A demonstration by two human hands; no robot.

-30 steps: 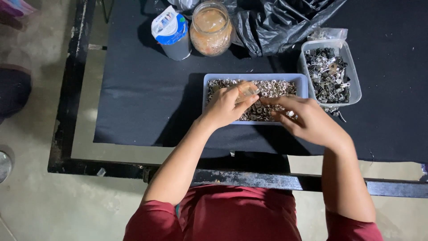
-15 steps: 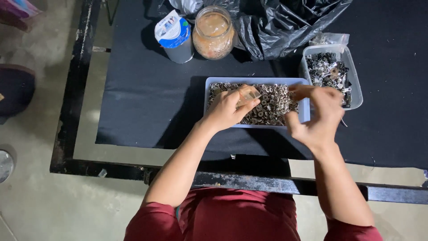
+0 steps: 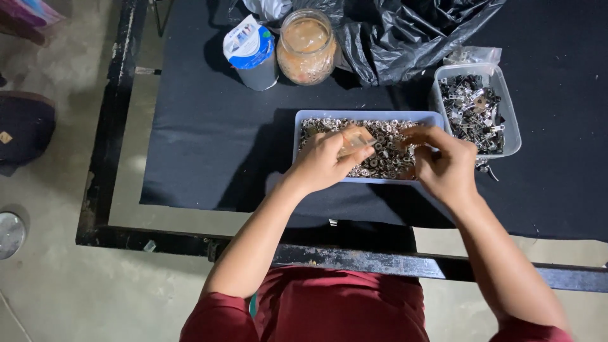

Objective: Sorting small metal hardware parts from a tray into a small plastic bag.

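Both hands are working over the blue tray (image 3: 304, 120) of small metal parts (image 3: 386, 152): the left hand (image 3: 326, 161) is pinching a small clear piece (image 3: 354, 140), the right hand (image 3: 446, 166) is curling its fingers above the pile. A clear tub (image 3: 510, 120) of darker metal bits is sitting just right.

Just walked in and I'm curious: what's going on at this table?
A person in a red shirt is working over a blue tray full of small metal bits. The left hand holds a small clear piece above the tray, and the right hand hovers at its right end, fingers pinched. Beside it sits a clear tub of darker metal parts. A jar, a cup and a black bag stand behind.
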